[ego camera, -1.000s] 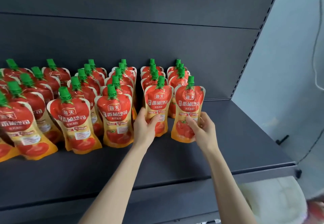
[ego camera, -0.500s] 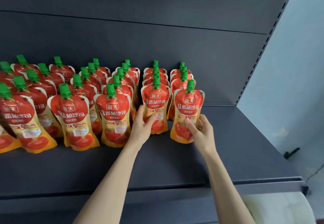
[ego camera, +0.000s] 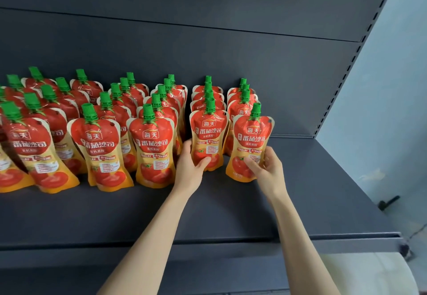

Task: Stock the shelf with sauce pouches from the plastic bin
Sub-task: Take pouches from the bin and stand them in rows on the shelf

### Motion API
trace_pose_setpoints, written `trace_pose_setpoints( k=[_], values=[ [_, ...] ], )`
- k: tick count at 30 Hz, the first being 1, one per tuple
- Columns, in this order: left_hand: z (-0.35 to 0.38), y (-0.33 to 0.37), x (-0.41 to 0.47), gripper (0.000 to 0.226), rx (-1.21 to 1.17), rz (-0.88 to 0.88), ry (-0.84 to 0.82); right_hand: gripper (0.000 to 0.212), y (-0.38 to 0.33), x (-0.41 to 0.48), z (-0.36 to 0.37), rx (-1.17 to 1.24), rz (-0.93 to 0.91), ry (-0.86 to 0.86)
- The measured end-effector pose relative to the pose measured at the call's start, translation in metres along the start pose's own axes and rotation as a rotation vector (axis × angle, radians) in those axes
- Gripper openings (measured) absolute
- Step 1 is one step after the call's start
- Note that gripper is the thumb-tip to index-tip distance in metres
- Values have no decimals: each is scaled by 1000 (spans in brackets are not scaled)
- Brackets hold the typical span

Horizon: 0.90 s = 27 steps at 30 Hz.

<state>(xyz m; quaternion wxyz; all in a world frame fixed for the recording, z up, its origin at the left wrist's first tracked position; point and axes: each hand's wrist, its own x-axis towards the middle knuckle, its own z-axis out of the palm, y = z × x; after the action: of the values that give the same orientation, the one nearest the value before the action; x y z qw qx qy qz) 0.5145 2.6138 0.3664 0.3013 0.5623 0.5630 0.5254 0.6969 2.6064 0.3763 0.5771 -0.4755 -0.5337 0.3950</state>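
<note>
Grip: both hands are pinching pouches low on the body. My left hand (ego camera: 191, 167) is holding the left pouch (ego camera: 208, 130) with the thumb across its face. My right hand (ego camera: 269, 167) is holding the right pouch (ego camera: 251, 137), with the fingers curling round its right edge.
Shelf: the dark shelf (ego camera: 323, 190) is carrying all the rows.
Stock: the other pouches (ego camera: 97, 142) are standing in close rows to the left.
Two pouches: each is standing upright at the front of one of the last two rows on the right. I cannot tell if the bases are sitting fully flat.
Risk: I am judging these soft pouches top-heavy. If I am releasing one before its base is settling, it may tip and knock over the row behind.
Bin: not showing clearly.
</note>
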Motion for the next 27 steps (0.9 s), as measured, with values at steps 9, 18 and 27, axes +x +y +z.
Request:
trace_pose_setpoints(
  k=[9, 18, 27],
  values=[
    [0, -3, 5, 52, 10, -9, -23, 33, 6, 3, 1, -71, -46, 14],
    [2, -3, 4, 49, 32, -4, -10, 34, 13, 20, 12, -178, -68, 55],
    [1, 0, 3, 48, 44, -11, -14, 39, 10, 27, 10, -234, -75, 25]
  ],
)
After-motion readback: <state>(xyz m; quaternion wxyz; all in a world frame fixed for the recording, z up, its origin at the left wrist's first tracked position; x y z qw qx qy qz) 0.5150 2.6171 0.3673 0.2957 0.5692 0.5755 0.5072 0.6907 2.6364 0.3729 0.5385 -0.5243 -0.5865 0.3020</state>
